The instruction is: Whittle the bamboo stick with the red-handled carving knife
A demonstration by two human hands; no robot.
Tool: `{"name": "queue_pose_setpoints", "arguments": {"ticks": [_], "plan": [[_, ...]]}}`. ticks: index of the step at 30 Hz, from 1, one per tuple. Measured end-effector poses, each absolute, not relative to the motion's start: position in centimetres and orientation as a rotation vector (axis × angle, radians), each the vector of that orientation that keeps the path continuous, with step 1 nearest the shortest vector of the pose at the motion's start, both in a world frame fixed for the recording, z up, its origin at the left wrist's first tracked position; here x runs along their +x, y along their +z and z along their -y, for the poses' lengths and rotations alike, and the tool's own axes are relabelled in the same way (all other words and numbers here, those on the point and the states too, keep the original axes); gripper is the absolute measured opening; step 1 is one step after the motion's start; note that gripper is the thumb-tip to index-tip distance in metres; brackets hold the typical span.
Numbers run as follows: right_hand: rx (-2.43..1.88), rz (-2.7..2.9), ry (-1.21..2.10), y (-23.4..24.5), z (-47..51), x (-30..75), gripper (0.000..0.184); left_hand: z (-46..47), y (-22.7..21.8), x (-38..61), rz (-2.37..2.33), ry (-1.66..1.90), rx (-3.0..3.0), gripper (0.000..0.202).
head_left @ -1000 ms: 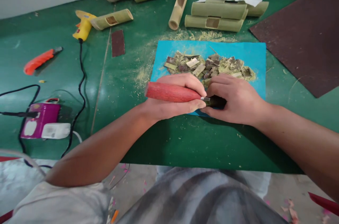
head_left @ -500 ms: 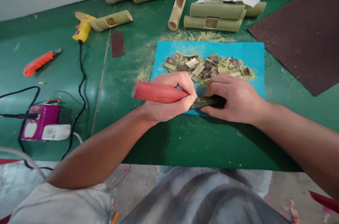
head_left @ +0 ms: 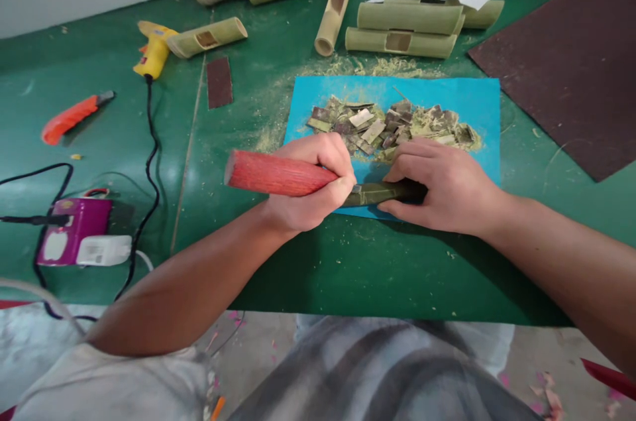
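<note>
My left hand (head_left: 311, 195) is wrapped around a carving tool with a thick red wooden handle (head_left: 271, 176). The tool's metal tip meets a short dark-green bamboo piece (head_left: 375, 193). My right hand (head_left: 442, 185) is closed over the right end of that bamboo piece and presses it down on a blue mat (head_left: 477, 109). Behind both hands, a heap of bamboo chips (head_left: 387, 124) lies on the mat.
Cut bamboo tubes (head_left: 400, 26) lie along the back of the green table (head_left: 322, 262). A yellow glue gun (head_left: 152, 50), an orange utility knife (head_left: 69, 117), a sandpaper strip (head_left: 219, 81) and a purple power unit (head_left: 74, 230) sit to the left. A large brown sheet (head_left: 571, 56) lies at right.
My left hand has drawn the red-handled tool leftward along the bamboo piece, exposing more of it. My right hand has stayed in place.
</note>
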State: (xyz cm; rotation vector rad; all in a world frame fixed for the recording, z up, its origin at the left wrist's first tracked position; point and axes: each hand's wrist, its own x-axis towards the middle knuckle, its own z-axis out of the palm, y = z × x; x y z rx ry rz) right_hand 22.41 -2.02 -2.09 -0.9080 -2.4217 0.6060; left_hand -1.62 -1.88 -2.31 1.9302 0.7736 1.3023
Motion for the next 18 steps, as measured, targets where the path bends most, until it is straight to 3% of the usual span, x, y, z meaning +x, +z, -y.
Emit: {"name": "queue_pose_setpoints", "arguments": {"ticks": [7, 10, 18], "plan": [[-0.911, 2.434, 0.586, -2.0, 2.1, 22.4, 0.017, 1.7, -2.1, -1.4, -0.724, 1.298, 1.871, 0.025], [-0.911, 2.429, 0.585, -2.1, 2.2, 22.3, 0.016, 1.8, -1.6, -1.4, -0.776, 1.233, 1.821, 0.012], [-0.893, 2.428, 0.596, -2.3, 2.2, 22.5, 0.017, 1.2, -1.2, -2.1, -0.667, 1.016, 1.962, 0.019]]}}
